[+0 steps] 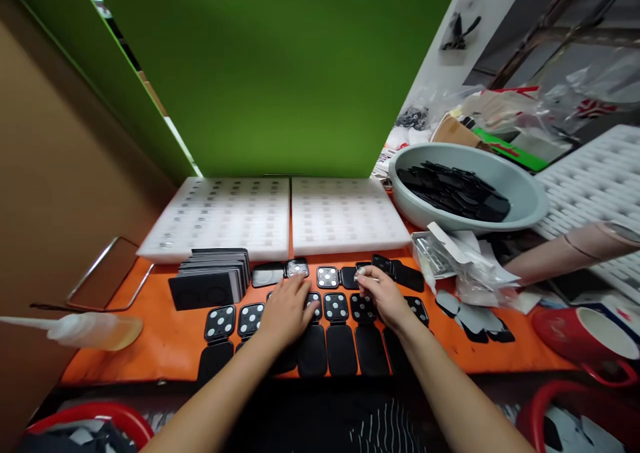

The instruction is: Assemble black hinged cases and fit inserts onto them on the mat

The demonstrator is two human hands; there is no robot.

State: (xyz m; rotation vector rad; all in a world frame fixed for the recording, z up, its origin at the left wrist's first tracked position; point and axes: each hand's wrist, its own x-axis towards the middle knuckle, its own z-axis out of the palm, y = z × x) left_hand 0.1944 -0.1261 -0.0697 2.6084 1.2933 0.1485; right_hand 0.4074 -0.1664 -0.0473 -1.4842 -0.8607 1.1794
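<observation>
- Two bare hands work over a front row of black hinged pieces point(341, 350) on an orange work surface point(165, 333); three more such pieces lie behind, nearer the white foam blocks point(345, 223).
- The left hand point(286, 311) rests palm down, fingers slightly spread, over the middle-left of the row, gripping nothing that shows.
- The right hand point(385, 297) has thumb and forefinger pinched together on a small pale item point(359, 277), above the back pieces; its exact shape is too small to tell.
- Progress looks well along for the front row: every square end in plain sight carries pale dots. Two back squares are dotted too; the rightmost back one is hard to read, and the ends under the hands are hidden. Many black parts point(453, 189) lie loose in the grey basin point(533, 206), so much may be left.
- Front-row pieces point away from the person, dotted squares farthest, plain flaps nearest, long axes running near to far.
- Back pieces lie roughly crosswise: the leftmost has its flap to the left, the other two to the right.
</observation>
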